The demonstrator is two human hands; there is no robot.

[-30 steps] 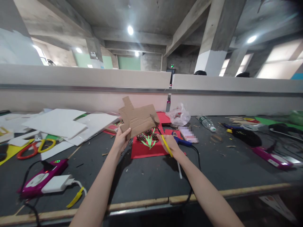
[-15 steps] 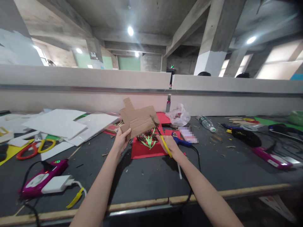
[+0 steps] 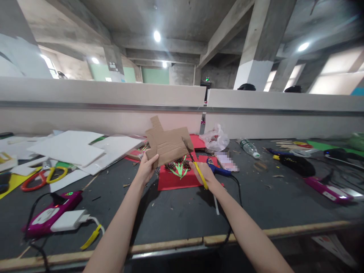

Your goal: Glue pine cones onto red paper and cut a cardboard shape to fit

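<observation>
My left hand [image 3: 148,167] grips the lower left corner of a brown piece of cardboard [image 3: 169,144], held tilted above the table with a strip jutting up at its top left. In my right hand [image 3: 205,174] are scissors [image 3: 200,175] with yellow handles. Their dark blades reach up to the right part of the cardboard. Below the cardboard lies a red sheet [image 3: 170,185] bearing green leaf-like strips [image 3: 179,170] and dark pine-cone-like pieces, partly hidden. A blue glue gun [image 3: 220,170] with a black cord rests just right of my right hand.
White boards [image 3: 68,146] and red-and-yellow scissors [image 3: 35,181] lie at left, behind a purple power strip [image 3: 52,212]. A plastic bag [image 3: 215,138], a phone [image 3: 226,162] and a bottle [image 3: 249,148] are to the right. A white partition [image 3: 113,121] stands behind.
The scissor blades now show more fully against the cardboard's right part, where a small corner flap was bent before. The cardboard has shifted very slightly; both hands keep their hold.
</observation>
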